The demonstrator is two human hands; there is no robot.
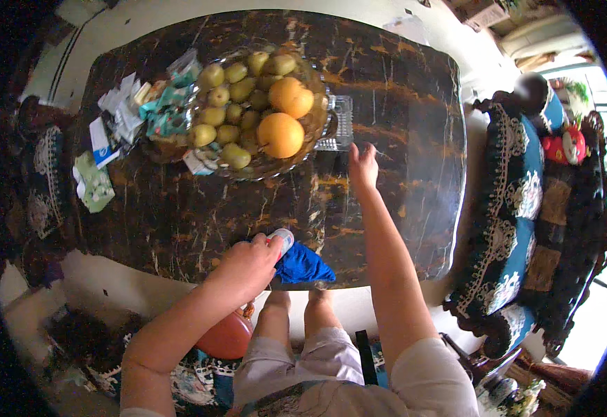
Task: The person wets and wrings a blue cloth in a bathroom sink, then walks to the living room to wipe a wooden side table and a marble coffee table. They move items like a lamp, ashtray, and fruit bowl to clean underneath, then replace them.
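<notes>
My left hand [251, 263] is wrapped around a small can [284, 238] with a pale lid and some red on its side, near the table's front edge. Right beside it lies a crumpled blue cloth [306, 265]. My right hand [364, 168] reaches over the tabletop, just short of a clear ribbed glass tray [341, 125]. Its fingertips point away from me, and whether they hold anything small is not visible. Partly over that tray stands a large glass fruit bowl [314, 83] with several green fruits [228, 134] and two round orange-yellow fruits [281, 135].
Packets and crumpled plastic wrappers [123, 112] lie left of the bowl, near a green tissue pack [94, 182]. The dark marble-patterned table [282, 203] has a curved edge. A carved sofa with blue covers [514, 198] stands at right, a red stool [226, 336] below.
</notes>
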